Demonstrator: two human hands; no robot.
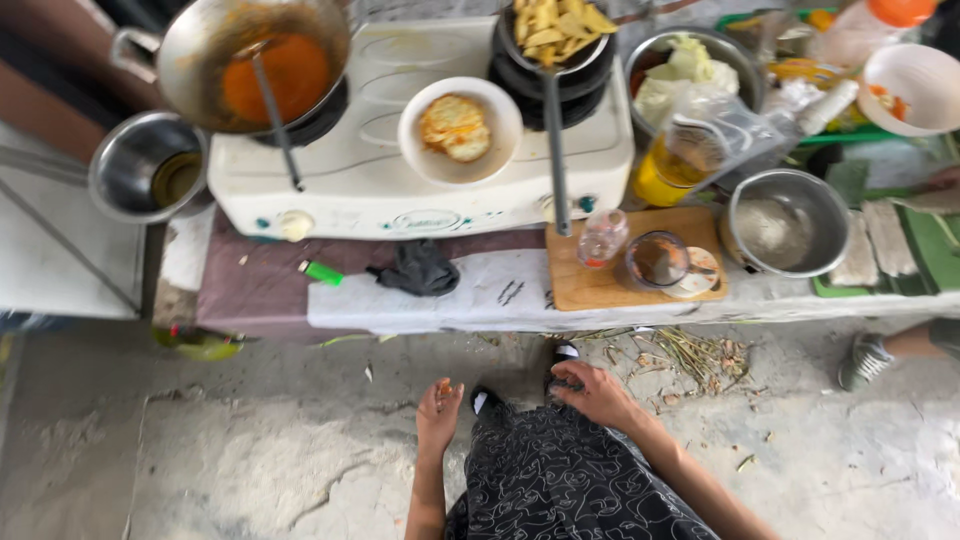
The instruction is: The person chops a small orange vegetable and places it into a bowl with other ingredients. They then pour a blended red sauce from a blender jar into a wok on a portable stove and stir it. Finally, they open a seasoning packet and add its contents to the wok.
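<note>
Over the concrete floor (250, 450), left hand (438, 412) and right hand (598, 392) hang low, each grip empty, fingers loose.

The person wore a black garment (560, 480) printed with a fine pale pattern, covering the legs. Both forearms were bare, without sleeves. The feet carried dark footwear (486, 400) with white parts at the toes.

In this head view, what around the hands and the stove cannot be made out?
- Left hand: something orange on the fingers, too small to identify.
- Right hand: palm faces down, so anything under it is hidden.
- Orange pan: its top is cut off by the frame edge.
- Another person's shoe: the rest is out of frame at the right edge.
</note>
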